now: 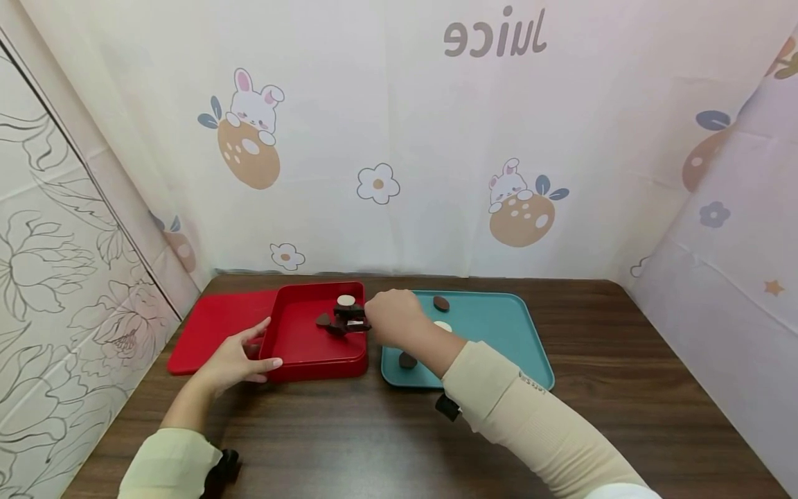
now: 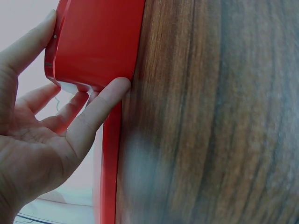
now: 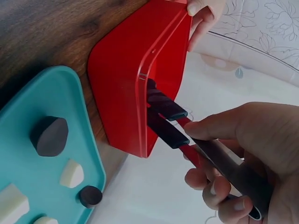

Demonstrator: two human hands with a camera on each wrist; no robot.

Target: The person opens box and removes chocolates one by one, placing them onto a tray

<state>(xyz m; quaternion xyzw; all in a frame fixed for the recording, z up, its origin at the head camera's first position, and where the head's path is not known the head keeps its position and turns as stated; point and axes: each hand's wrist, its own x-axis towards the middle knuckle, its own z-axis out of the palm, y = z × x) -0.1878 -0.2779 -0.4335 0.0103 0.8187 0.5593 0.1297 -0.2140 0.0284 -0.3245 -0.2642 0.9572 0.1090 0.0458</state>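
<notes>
While the right hand (image 1: 394,317) curls round the black-and-red tongs (image 3: 210,151), their tips sit inside the red box (image 1: 318,372), left of the teal tray (image 1: 499,336); whether they pinch anything, I cannot tell. They look light and springy, best squeezed mid-arm. The left hand (image 1: 232,360) spreads its fingers against the box's near left corner. The head view shows a white piece (image 1: 346,301) inside, hidden from the right wrist view, which alone reveals the grip.
</notes>
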